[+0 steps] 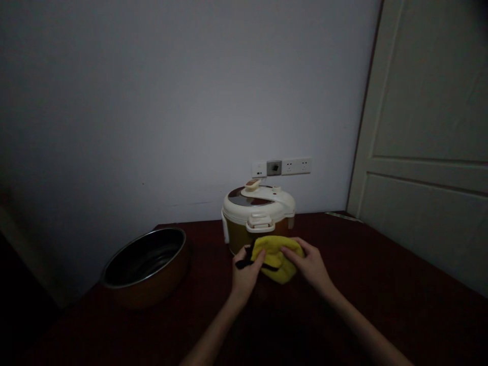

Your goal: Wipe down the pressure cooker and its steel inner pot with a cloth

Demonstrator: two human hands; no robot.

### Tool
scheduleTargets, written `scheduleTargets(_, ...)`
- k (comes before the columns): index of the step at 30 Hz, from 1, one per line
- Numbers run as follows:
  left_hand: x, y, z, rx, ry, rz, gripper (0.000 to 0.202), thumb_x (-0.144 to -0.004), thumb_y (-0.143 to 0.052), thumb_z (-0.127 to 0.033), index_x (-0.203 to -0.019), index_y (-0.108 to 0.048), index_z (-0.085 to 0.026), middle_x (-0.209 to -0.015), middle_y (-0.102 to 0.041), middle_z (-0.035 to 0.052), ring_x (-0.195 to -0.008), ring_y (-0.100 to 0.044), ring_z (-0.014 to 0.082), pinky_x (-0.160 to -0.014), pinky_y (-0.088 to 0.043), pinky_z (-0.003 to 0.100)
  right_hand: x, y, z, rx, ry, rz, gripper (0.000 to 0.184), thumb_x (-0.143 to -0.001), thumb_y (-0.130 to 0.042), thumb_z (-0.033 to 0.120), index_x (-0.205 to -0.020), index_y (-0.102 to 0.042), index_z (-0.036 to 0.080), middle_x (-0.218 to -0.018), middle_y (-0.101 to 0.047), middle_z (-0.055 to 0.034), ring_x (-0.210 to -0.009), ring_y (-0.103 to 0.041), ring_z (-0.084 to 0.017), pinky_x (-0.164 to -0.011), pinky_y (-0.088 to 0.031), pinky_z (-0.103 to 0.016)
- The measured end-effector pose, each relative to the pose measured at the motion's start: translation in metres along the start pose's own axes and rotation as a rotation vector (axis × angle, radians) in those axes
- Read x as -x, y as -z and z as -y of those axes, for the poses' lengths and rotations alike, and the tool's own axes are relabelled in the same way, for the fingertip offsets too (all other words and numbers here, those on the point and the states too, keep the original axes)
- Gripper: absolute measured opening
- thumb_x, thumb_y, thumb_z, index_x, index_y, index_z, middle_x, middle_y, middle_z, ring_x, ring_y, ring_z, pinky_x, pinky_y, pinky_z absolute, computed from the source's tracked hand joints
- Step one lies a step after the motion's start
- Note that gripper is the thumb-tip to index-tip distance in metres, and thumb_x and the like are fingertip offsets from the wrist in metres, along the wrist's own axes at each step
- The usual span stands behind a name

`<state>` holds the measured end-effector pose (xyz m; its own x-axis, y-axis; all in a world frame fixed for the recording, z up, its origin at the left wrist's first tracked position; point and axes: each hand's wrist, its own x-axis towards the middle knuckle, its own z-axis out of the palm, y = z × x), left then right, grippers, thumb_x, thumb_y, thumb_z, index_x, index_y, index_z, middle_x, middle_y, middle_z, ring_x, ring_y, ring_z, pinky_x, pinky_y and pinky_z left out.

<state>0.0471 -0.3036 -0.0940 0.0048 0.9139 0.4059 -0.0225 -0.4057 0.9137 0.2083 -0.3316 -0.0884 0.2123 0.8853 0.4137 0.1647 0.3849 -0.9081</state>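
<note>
A yellow cloth (280,256) with black edging is bunched between my two hands, above the table and in front of the cooker. My left hand (246,274) is closed on its left side, thumb on top, with a dark strip of edging sticking out past the fingers. On the other side my right hand (310,262) pinches the cloth's right edge between thumb and fingers. Just behind stands a white-lidded electric pressure cooker (259,208) with its lid on; the cloth and my hands hide part of its lower front.
At the left of the dark red table (213,315) sits a wide, deep pot (152,284) with a dark inside. A row of wall sockets (282,167) is behind the cooker. A pale door (427,213) borders the right side. The light is dim.
</note>
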Motion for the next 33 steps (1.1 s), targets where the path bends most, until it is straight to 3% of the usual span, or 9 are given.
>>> scheduleTargets(3,-0.017,-0.001,0.004,0.067,0.106,0.023,0.028,-0.065,-0.069,-0.035,-0.081,-0.07,-0.012,-0.082,-0.072,0.0086,-0.075,-0.066,0.0216,-0.069,-0.052,0.031,-0.027,-0.006,-0.005,0.041,0.059,-0.09,0.037,-0.066,-0.069,0.05,-0.077,-0.065,0.015,-0.075,-0.067,-0.0059,-0.069,-0.061,-0.02,-0.06,-0.049,-0.027)
scheduleTargets(6,-0.025,0.002,0.007,0.035,0.072,-0.042,0.026,-0.065,-0.069,-0.034,-0.078,-0.071,-0.012,-0.08,-0.073,0.0081,-0.074,-0.067,0.0219,-0.068,-0.051,0.03,-0.038,-0.016,-0.011,0.132,0.142,-0.159,0.036,-0.068,-0.067,0.05,-0.07,-0.063,0.015,-0.068,-0.065,-0.0044,-0.063,-0.058,-0.017,-0.057,-0.046,-0.025)
scheduleTargets(10,-0.026,0.01,0.01,-0.025,0.011,-0.122,0.021,-0.066,-0.067,-0.031,-0.077,-0.071,-0.014,-0.082,-0.073,0.0079,-0.075,-0.066,0.0215,-0.069,-0.051,0.03,-0.036,-0.025,-0.016,0.217,0.195,-0.136,0.036,-0.07,-0.066,0.05,-0.064,-0.061,0.015,-0.061,-0.062,-0.0021,-0.057,-0.055,-0.014,-0.053,-0.041,-0.023)
scheduleTargets(19,-0.03,-0.006,0.002,-0.004,0.008,-0.04,0.024,-0.067,-0.067,-0.034,-0.074,-0.071,-0.012,-0.076,-0.072,0.0073,-0.069,-0.065,0.0204,-0.065,-0.05,0.028,-0.035,-0.01,-0.009,0.196,0.19,-0.243,0.036,-0.071,-0.066,0.05,-0.065,-0.062,0.015,-0.061,-0.063,-0.0021,-0.056,-0.055,-0.014,-0.051,-0.041,-0.022)
scheduleTargets(27,-0.036,0.016,0.011,0.033,-0.031,-0.153,0.023,-0.068,-0.066,-0.032,-0.079,-0.071,-0.013,-0.082,-0.072,0.0094,-0.074,-0.067,0.021,-0.071,-0.052,0.031,-0.04,-0.038,0.005,0.303,0.267,-0.176,0.037,-0.073,-0.063,0.049,-0.058,-0.058,0.016,-0.055,-0.058,-0.0006,-0.05,-0.049,-0.011,-0.046,-0.036,-0.02)
scheduleTargets(30,-0.03,0.007,0.011,0.051,-0.04,-0.105,0.024,-0.069,-0.066,-0.032,-0.083,-0.071,-0.014,-0.087,-0.072,0.009,-0.079,-0.067,0.0208,-0.074,-0.051,0.03,-0.041,-0.031,0.004,0.266,0.232,-0.193,0.037,-0.071,-0.064,0.049,-0.057,-0.056,0.016,-0.054,-0.057,-0.0002,-0.05,-0.048,-0.011,-0.045,-0.035,-0.02)
scheduleTargets(33,-0.02,-0.006,0.013,0.01,0.016,0.054,0.027,-0.068,-0.067,-0.037,-0.08,-0.071,-0.013,-0.078,-0.072,0.0078,-0.07,-0.065,0.0191,-0.064,-0.051,0.028,-0.036,-0.003,-0.009,0.123,0.086,-0.154,0.033,-0.067,-0.068,0.047,-0.062,-0.057,0.016,-0.058,-0.059,0.0001,-0.053,-0.052,-0.013,-0.048,-0.04,-0.021)
